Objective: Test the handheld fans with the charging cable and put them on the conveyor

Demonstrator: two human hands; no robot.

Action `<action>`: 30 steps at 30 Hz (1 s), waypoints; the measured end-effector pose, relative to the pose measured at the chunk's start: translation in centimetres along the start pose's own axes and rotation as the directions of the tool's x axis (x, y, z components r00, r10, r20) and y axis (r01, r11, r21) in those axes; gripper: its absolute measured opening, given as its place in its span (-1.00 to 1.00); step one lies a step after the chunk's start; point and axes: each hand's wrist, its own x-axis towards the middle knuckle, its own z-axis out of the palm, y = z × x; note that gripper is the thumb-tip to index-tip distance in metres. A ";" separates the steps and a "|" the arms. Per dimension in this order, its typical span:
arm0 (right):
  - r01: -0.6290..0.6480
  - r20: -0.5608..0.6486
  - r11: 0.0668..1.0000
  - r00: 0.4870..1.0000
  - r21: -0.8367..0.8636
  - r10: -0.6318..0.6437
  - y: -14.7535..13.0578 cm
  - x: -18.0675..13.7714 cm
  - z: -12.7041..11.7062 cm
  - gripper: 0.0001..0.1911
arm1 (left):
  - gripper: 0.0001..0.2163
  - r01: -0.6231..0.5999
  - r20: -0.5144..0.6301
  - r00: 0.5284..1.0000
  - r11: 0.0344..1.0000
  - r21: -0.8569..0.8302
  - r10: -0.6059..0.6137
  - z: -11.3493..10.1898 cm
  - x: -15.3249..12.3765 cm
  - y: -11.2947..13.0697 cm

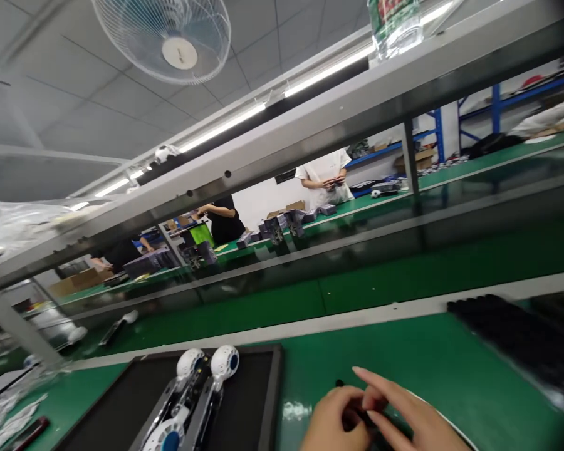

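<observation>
— What did the hands hold?
— The left hand [331,421] and right hand [407,416] met, fingers pinched on a small dark part [352,413] between them.
— Anything beside them?
— A tray [258,401] left of the fingers carried white-capped devices [202,382].

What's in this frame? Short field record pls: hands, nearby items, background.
left hand: fingers curled on a small dark part, too small to identify
right hand: touches the same part, index finger extended
bench: green mat
left of hands: dark tray holding white-and-blue devices
right: black tray
background: other people at a far bench
overhead: fan
</observation>
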 end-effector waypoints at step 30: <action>-0.031 -0.040 0.995 0.999 0.093 0.034 -0.2 -0.2 0.3 -0.45 | -0.58 0.077 0.113 0.994 0.673 -0.736 0.010 1.4 -1.3 0.3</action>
